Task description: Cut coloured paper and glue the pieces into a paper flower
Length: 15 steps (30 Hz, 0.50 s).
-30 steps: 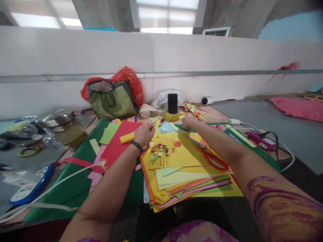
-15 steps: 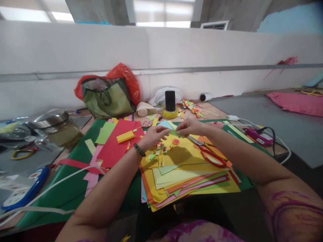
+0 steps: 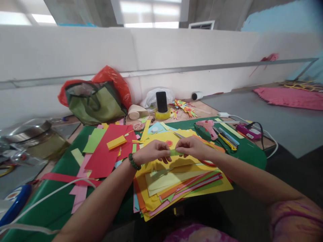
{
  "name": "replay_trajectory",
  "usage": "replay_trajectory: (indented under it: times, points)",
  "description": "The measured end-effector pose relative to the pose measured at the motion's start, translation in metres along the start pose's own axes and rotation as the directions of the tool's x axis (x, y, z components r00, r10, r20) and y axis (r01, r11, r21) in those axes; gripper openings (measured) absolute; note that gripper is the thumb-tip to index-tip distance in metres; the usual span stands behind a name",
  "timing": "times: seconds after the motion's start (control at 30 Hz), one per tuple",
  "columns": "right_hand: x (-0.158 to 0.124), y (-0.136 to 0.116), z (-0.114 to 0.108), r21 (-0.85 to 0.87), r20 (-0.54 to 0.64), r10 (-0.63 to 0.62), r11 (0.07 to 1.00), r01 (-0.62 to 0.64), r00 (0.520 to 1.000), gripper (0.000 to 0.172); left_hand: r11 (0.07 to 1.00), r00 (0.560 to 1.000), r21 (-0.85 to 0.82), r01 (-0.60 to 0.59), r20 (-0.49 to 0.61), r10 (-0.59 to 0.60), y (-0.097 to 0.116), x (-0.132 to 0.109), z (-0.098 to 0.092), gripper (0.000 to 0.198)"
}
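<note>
Between my two hands a small strip of green paper (image 3: pixel 174 153) is stretched above a stack of coloured paper (image 3: pixel 181 181). My left hand (image 3: pixel 157 151), with a dark beaded bracelet at the wrist, pinches its left end. The right end is gripped by the fingers of my right hand (image 3: pixel 190 147). Scissors (image 3: pixel 179 135) lie on the stack, partly hidden beneath my right hand and forearm. A small orange-red paper round (image 3: pixel 169 143) rests on the yellow sheet just beyond my hands.
Red paper (image 3: pixel 101 158) and a yellow paper block (image 3: pixel 116 143) lie at left. To the right are a pink glue gun (image 3: pixel 208 127) and a yellow cutter (image 3: pixel 228 141). A phone (image 3: pixel 162 102) stands behind on a tape roll (image 3: pixel 163 115). A white cable (image 3: pixel 50 195) crosses the left side.
Both hands have come lower and nearer to me, still holding the green paper strip. The view has shifted, and the glue gun and cutters now show beyond my right arm.
</note>
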State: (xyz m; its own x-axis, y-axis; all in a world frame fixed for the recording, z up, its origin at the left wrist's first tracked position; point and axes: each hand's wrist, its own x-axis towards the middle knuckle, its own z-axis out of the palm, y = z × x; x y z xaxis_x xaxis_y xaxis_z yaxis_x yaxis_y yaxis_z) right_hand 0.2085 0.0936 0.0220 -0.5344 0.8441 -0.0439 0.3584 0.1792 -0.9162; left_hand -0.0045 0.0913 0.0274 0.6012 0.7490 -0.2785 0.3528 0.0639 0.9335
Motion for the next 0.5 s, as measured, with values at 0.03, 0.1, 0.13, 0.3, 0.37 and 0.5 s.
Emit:
replay_trajectory:
  times: [0.03, 0.1, 0.13, 0.3, 0.37, 0.5]
  points:
    - [-0.004, 0.001, 0.002, 0.009, 0.017, 0.000, 1.000, 0.000, 1.000, 0.027, 1.000, 1.000, 0.009, -0.006, 0.019, 0.005, 0.000, 0.000, 0.002, 0.036]
    - [-0.010, 0.002, 0.003, 0.020, 0.040, 0.004, 1.000, -0.005, 0.999, 0.028, 1.000, 0.999, 0.016, -0.003, 0.049, 0.003, 0.000, 0.000, 0.007, 0.036]
    - [-0.012, 0.003, 0.004, 0.030, 0.046, 0.010, 0.999, -0.011, 0.999, 0.028, 1.000, 0.998, 0.016, 0.004, 0.057, -0.004, 0.000, 0.000, 0.009, 0.036]
    - [-0.016, 0.010, 0.004, 0.138, 0.018, 0.021, 0.990, -0.023, 1.000, 0.030, 1.000, 1.000, 0.016, 0.009, 0.015, -0.009, 0.002, 0.001, 0.014, 0.030]
    - [-0.017, 0.013, 0.004, 0.161, -0.014, 0.023, 0.987, -0.021, 1.000, 0.032, 1.000, 1.000, 0.006, 0.014, -0.010, -0.014, 0.002, 0.001, 0.015, 0.029]
    - [-0.019, 0.015, 0.004, 0.142, -0.080, 0.030, 0.990, -0.018, 0.996, 0.035, 0.998, 0.996, -0.058, -0.033, -0.080, 0.028, 0.000, 0.003, 0.013, 0.034]
